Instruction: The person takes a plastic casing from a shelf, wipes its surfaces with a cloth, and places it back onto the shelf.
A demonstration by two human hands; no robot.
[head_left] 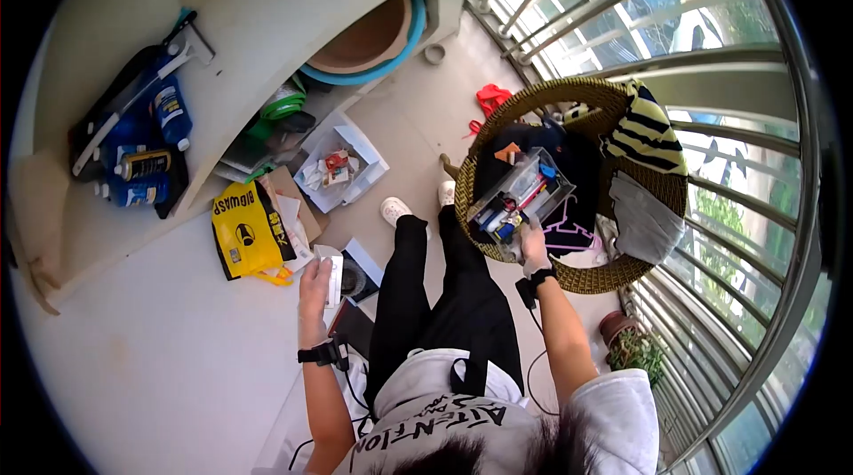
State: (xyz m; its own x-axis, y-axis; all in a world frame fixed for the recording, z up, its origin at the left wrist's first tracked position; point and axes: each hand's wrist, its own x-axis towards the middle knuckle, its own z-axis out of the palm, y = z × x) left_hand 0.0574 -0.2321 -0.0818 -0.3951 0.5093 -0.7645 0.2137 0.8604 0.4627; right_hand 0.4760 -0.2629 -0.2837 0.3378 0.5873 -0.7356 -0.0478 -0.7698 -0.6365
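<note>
My left hand point(313, 295) is closed around a small white box point(334, 281) beside the edge of the white surface. With my right hand point(533, 249) I grip the near end of a clear plastic bin point(563, 194). Pens, scissors and other small items fill this bin, and it sits over the large round wicker basket point(569, 278). Dark cloth, a pink hanger point(569, 233), a grey cloth point(647, 217) and a black-and-yellow striped cloth point(647, 133) are in or over the basket.
Left of my feet stands a white open box point(373, 175) with small packets. A yellow bag point(249, 231) lies on the white surface, near blue bottles point(169, 111). A metal railing point(804, 119) runs along the right, with a potted plant point(635, 352) beside it.
</note>
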